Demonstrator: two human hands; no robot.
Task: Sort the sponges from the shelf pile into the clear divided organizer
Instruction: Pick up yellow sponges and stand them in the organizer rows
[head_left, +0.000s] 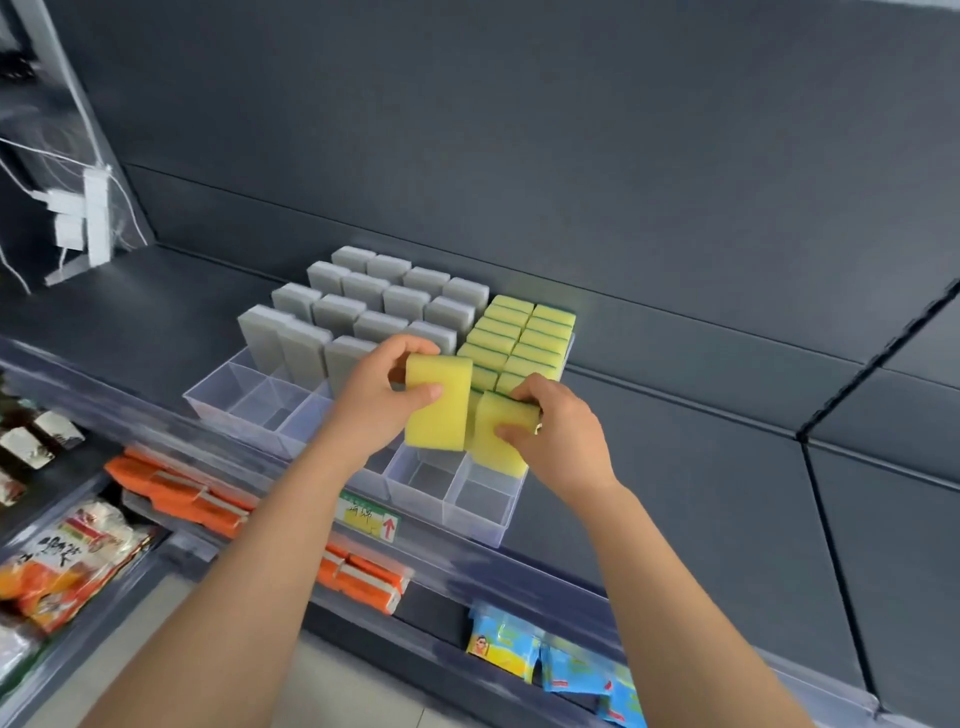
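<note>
A clear divided organizer (475, 512) sits on the dark shelf at the front edge. Grey sponges (363, 306) stand upright in its left and back compartments. Yellow sponges with green backs (519, 338) fill the right back rows. My left hand (379, 395) holds a yellow sponge (436, 410) upright above the organizer's middle. My right hand (556, 426) grips a second yellow sponge (496, 436) that stands partly down in a right-hand compartment, right beside the first. Several front compartments hold nothing.
The grey shelf (675, 441) runs on to the right of the organizer. A price label (369, 517) hangs on the shelf's front rail. Lower shelves hold orange packs (176, 493), snack bags (67, 561) and blue packets (545, 660). White cables and a power strip (93, 218) hang at the left.
</note>
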